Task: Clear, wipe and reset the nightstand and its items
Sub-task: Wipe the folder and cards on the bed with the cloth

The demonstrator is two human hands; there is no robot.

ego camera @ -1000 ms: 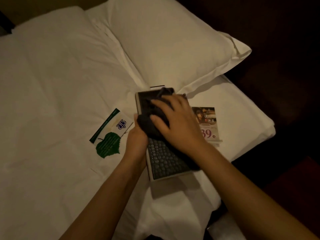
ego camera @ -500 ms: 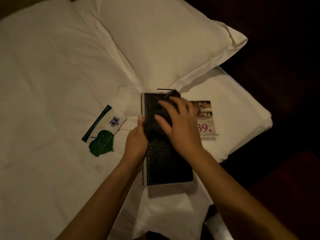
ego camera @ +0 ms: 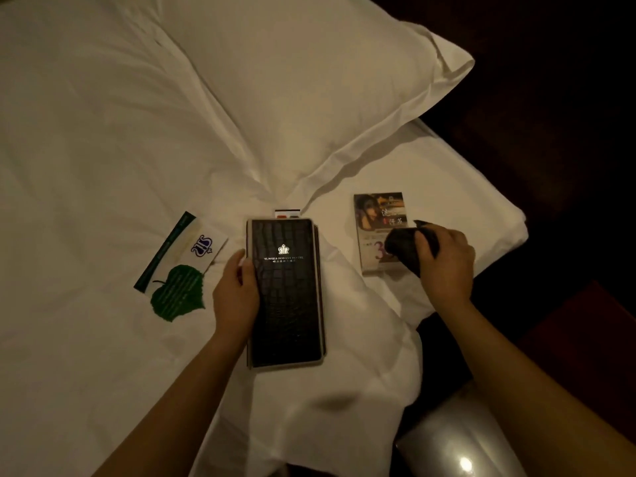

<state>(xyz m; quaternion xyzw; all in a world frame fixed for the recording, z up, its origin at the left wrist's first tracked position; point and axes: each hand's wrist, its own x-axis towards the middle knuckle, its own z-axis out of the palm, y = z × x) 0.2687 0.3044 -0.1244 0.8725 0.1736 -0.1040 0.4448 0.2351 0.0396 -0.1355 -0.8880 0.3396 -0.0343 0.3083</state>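
Note:
A black crocodile-pattern hotel folder (ego camera: 287, 294) with a crown logo lies flat on the white bed (ego camera: 86, 149). My left hand (ego camera: 235, 294) grips its left edge, thumb on the cover. My right hand (ego camera: 445, 261) is closed around a bunched dark cloth (ego camera: 404, 247) and rests over the lower part of a printed price card (ego camera: 378, 222) to the folder's right. A small card (ego camera: 287, 213) peeks out from under the folder's top edge. A green leaf card (ego camera: 179, 266) lies to the left.
A large white pillow (ego camera: 309, 84) lies behind the items. The bed's corner drops off at the right into dark floor. A shiny grey rounded object (ego camera: 454, 442) sits at the bottom right, below my right forearm.
My right hand has lifted the cloth off the folder and moved right onto the price card. The folder's whole cover now shows. My left hand stays on its left edge.

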